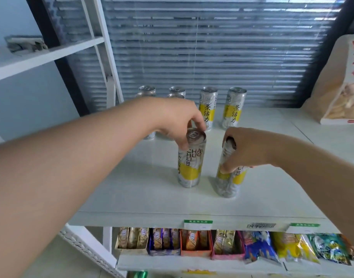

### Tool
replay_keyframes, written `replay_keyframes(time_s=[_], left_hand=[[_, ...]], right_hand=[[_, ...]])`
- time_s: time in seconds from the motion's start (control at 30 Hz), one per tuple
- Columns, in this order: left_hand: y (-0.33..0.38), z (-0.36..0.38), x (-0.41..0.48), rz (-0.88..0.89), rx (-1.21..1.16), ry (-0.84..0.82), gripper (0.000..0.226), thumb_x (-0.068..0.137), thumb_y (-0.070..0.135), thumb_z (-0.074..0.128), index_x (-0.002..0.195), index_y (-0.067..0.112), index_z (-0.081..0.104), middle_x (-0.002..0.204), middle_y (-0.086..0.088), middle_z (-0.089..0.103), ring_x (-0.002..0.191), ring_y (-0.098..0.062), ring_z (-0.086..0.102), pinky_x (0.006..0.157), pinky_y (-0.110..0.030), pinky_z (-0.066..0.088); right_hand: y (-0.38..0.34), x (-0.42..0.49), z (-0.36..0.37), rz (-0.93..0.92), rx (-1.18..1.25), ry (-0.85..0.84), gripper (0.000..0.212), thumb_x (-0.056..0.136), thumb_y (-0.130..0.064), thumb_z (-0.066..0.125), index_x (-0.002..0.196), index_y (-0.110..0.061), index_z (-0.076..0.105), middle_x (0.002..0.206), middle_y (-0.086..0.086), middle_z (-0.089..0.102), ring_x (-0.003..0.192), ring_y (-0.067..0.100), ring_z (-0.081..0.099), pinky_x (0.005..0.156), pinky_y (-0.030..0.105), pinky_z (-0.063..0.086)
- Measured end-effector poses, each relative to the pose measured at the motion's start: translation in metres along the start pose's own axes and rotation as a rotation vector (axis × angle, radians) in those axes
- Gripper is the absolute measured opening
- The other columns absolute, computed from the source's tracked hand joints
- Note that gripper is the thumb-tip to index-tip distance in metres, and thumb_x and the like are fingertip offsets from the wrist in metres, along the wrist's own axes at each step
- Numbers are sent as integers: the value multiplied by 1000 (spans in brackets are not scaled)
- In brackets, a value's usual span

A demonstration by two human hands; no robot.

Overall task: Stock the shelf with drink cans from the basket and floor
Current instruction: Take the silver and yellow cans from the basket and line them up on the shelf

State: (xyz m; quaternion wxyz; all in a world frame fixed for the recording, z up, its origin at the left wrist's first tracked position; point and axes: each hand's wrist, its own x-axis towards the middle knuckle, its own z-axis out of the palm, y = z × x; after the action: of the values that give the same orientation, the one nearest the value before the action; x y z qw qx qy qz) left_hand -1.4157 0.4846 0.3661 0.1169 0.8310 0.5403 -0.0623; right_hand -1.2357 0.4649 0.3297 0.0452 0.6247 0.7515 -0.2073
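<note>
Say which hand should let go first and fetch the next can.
Probably left. The left hand only pinches the rim of its upright can. The right hand wraps a can that looks tilted and needs steadying.

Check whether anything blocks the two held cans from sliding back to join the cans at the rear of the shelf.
Nothing visible does. The left hand holds a can and the right hand holds another can; bare shelf lies between them and the rear cans.

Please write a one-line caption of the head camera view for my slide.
Left hand and right hand each grip a yellow-and-white can on the white shelf, in front of more cans.
</note>
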Motion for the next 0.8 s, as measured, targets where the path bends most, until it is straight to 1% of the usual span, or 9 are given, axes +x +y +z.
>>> replay_keyframes(time_s=[0.03,0.1,0.23,0.3,0.4,0.53,0.63,0.73,0.8], left_hand=[[1,0,2,0,14,17,66,66,22,85,125,36,59,107,14,58,96,-12,56,85,-29,46],[2,-1,5,-8,55,31,63,63,28,87,120,36,61,97,16,58,91,-12,58,78,-28,47],[2,-2,14,-49,101,13,59,58,39,88,112,34,63,92,5,72,80,-13,67,63,-25,45],[3,-2,18,-76,95,7,53,58,41,88,105,30,64,85,7,72,74,-11,69,58,-24,44],[4,-1,25,-124,85,22,42,64,42,84,99,24,68,69,8,71,63,-5,67,51,-23,41],[6,0,41,-165,78,71,43,67,42,81,102,18,70,74,3,73,69,-13,67,53,-25,42],[4,-3,57,-173,33,97,44,69,38,82,106,17,69,82,0,74,77,-17,69,64,-26,49],[5,-6,73,-163,27,139,42,71,34,82,107,15,71,90,-4,74,81,-21,66,68,-26,46],[6,-7,82,-158,28,183,43,71,32,82,109,15,71,92,-4,72,83,-21,62,68,-25,42]], right_hand=[[0,0,2,-12,-6,32,54,69,-34,83,108,-18,49,98,2,61,78,18,58,63,29,47],[1,1,6,-29,-16,78,57,68,-34,84,110,-20,48,99,-1,57,85,19,57,62,29,46],[1,1,5,-46,-83,77,64,68,-37,83,116,-18,46,103,2,57,90,23,57,68,33,49],[1,2,3,-33,-115,34,63,69,-38,82,116,-17,45,101,5,63,88,24,61,72,33,52],[5,2,-1,-35,-135,-3,57,71,-36,80,112,-16,46,95,7,69,77,21,62,63,29,47],[10,0,-1,-50,-161,46,59,73,-36,79,117,-14,46,103,4,61,92,24,56,68,29,40],[12,1,0,-33,-142,50,64,72,-38,80,120,-15,44,109,6,55,98,27,53,69,30,40],[14,3,-1,-21,-109,50,63,72,-37,80,119,-15,44,108,6,53,96,26,50,60,28,38],[15,4,-2,-31,-105,58,59,75,-36,77,118,-15,44,106,5,51,92,24,47,54,25,31]])
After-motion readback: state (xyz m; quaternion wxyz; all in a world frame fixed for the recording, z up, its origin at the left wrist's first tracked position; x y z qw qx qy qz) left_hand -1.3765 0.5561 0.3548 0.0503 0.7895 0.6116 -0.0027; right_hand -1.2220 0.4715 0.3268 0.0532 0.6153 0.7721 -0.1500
